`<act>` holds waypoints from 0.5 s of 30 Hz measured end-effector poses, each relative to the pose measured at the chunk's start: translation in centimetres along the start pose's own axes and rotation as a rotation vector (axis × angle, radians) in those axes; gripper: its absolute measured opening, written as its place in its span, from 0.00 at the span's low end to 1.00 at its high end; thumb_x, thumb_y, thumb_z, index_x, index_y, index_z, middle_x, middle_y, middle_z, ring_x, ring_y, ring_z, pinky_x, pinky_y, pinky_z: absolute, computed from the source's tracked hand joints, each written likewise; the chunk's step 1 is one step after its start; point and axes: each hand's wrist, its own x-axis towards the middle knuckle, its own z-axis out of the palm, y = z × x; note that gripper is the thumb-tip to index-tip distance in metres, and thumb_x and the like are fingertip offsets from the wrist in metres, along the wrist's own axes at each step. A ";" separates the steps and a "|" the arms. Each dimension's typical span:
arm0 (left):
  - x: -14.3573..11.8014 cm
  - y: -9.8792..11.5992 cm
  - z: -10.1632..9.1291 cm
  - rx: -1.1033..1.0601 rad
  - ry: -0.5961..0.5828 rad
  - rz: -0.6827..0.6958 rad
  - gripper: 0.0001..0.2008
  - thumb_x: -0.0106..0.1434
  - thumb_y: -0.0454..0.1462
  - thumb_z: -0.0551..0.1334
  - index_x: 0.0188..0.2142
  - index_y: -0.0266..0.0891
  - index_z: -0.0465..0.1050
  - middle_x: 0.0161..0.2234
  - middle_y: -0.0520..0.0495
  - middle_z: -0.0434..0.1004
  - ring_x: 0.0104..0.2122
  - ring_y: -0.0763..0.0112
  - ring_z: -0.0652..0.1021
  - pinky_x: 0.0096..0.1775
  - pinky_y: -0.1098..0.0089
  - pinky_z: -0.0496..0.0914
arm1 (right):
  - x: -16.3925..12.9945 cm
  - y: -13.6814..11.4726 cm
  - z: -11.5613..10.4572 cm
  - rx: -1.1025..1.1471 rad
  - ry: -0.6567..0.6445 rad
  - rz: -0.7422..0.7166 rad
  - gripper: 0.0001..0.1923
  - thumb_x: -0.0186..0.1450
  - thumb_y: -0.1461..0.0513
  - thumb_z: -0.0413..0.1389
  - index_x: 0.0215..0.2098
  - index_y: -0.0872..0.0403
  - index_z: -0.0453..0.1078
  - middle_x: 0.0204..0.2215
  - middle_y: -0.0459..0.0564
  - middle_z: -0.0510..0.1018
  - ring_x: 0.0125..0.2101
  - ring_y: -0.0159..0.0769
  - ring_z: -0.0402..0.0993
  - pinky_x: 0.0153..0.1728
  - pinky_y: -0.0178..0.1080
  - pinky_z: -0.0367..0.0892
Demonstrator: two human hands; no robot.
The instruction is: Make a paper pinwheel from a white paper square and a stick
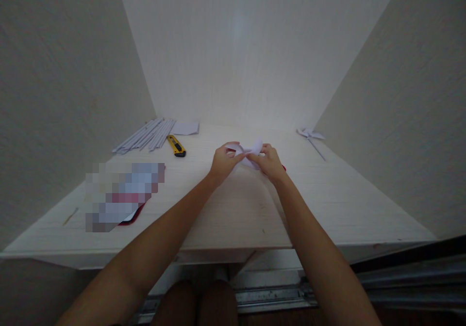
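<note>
Mid-counter, head view: both hands pinching a folded white paper piece [252,151]

Left hand [222,162] and right hand [269,163] each have their fingers closed on opposite ends, probably to hold the folds steady just above the counter [233,209]. Off left sit paper strips [145,135] and a yellow utility knife [176,146], with a finished paper pinwheel [310,135] at far right; nothing's blocking the hands.
</note>
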 end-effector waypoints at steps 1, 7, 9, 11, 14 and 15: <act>0.0 0.1 0.0 0.002 0.002 -0.009 0.18 0.43 0.35 0.66 0.36 0.33 0.71 0.33 0.46 0.75 0.34 0.70 0.75 0.38 0.70 0.68 | 0.1 0.1 -0.1 0.052 -0.025 0.013 0.12 0.48 0.56 0.57 0.25 0.57 0.71 0.31 0.50 0.71 0.31 0.34 0.65 0.31 0.37 0.60; 0.2 0.3 -0.6 -0.038 -0.057 -0.079 0.11 0.50 0.41 0.61 0.22 0.32 0.73 0.20 0.51 0.71 0.25 0.75 0.71 0.33 0.71 0.66 | 0.3 0.2 -0.3 0.375 -0.108 0.184 0.08 0.47 0.60 0.58 0.20 0.59 0.68 0.16 0.42 0.67 0.18 0.26 0.60 0.21 0.32 0.54; 0.2 0.2 -0.8 -0.070 -0.090 -0.122 0.11 0.49 0.41 0.62 0.23 0.32 0.74 0.21 0.50 0.72 0.25 0.75 0.72 0.33 0.70 0.67 | 0.2 0.1 -0.3 0.448 -0.108 0.245 0.07 0.46 0.62 0.58 0.20 0.60 0.68 0.15 0.43 0.67 0.17 0.25 0.60 0.20 0.32 0.54; 0.2 0.2 -1.0 -0.110 -0.112 -0.163 0.12 0.47 0.41 0.64 0.25 0.32 0.75 0.22 0.49 0.74 0.26 0.74 0.73 0.34 0.68 0.68 | 0.2 0.0 -0.3 0.492 -0.107 0.295 0.07 0.45 0.63 0.59 0.19 0.60 0.68 0.15 0.44 0.69 0.16 0.25 0.61 0.19 0.31 0.54; 0.2 0.2 -1.1 -0.140 -0.140 -0.189 0.13 0.46 0.41 0.66 0.27 0.31 0.76 0.23 0.47 0.75 0.26 0.74 0.74 0.35 0.68 0.69 | 0.2 -0.1 -0.3 0.502 -0.106 0.337 0.06 0.45 0.63 0.59 0.19 0.59 0.68 0.15 0.45 0.71 0.16 0.26 0.63 0.18 0.30 0.55; 0.2 0.2 -1.2 -0.138 -0.144 -0.187 0.13 0.46 0.41 0.66 0.27 0.31 0.76 0.24 0.47 0.76 0.26 0.74 0.74 0.35 0.68 0.69 | 0.2 -0.1 -0.4 0.491 -0.110 0.340 0.06 0.46 0.64 0.59 0.19 0.59 0.68 0.15 0.46 0.71 0.16 0.26 0.63 0.18 0.30 0.56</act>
